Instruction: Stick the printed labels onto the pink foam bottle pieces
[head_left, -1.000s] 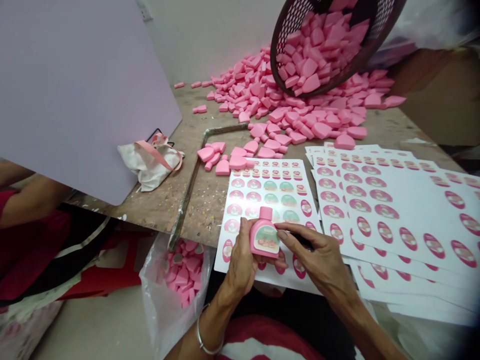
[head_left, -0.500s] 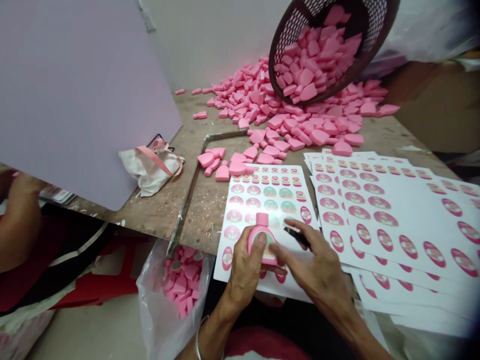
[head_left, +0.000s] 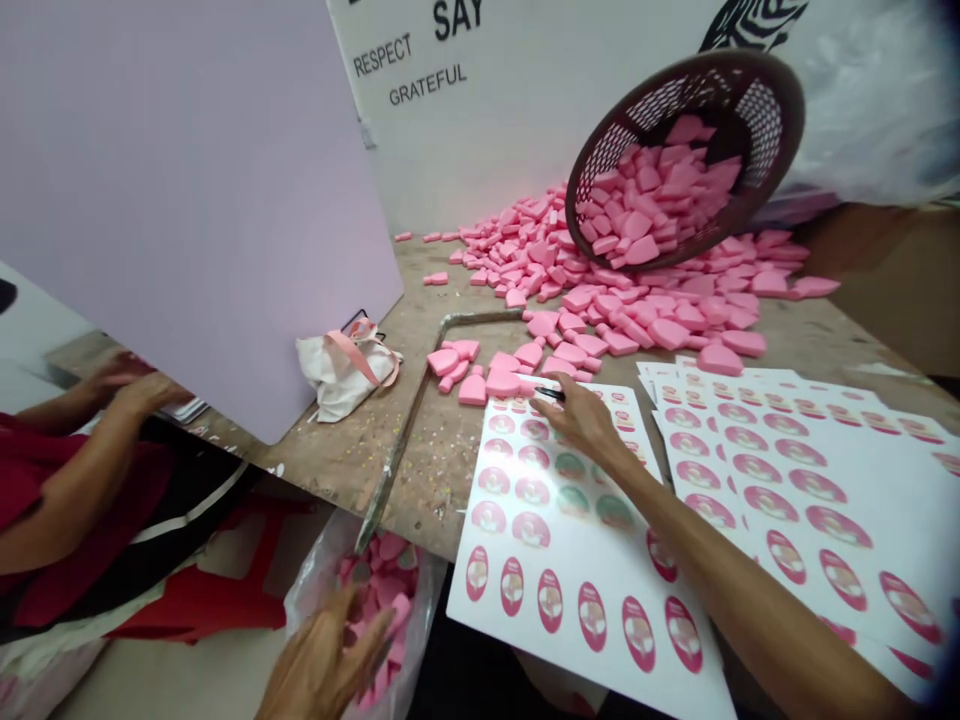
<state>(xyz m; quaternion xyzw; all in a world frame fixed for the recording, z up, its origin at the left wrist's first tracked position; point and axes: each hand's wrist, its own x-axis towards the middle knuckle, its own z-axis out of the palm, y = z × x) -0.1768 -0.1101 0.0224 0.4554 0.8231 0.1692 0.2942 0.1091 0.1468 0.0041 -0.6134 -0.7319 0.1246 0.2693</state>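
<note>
"What lies on the worn wooden tabletop [head_left: 439,470] by the hands?"

"A white sticker sheet [head_left: 570,625] with pink oval labels, flat within the right hand's [head_left: 581,420] reach, its fingers pinching a slim black tool [head_left: 551,394]."

"The left hand [head_left: 322,665]?"

"Open, fingers spread at a clear plastic bag [head_left: 427,620] of pink moulded pieces [head_left: 382,570]."

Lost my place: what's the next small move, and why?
Probably peel an oval label off the sticker sheet with the dark tool in your right hand: it rests there, while your left hand reaches the pink pieces in the plastic bag.
</note>
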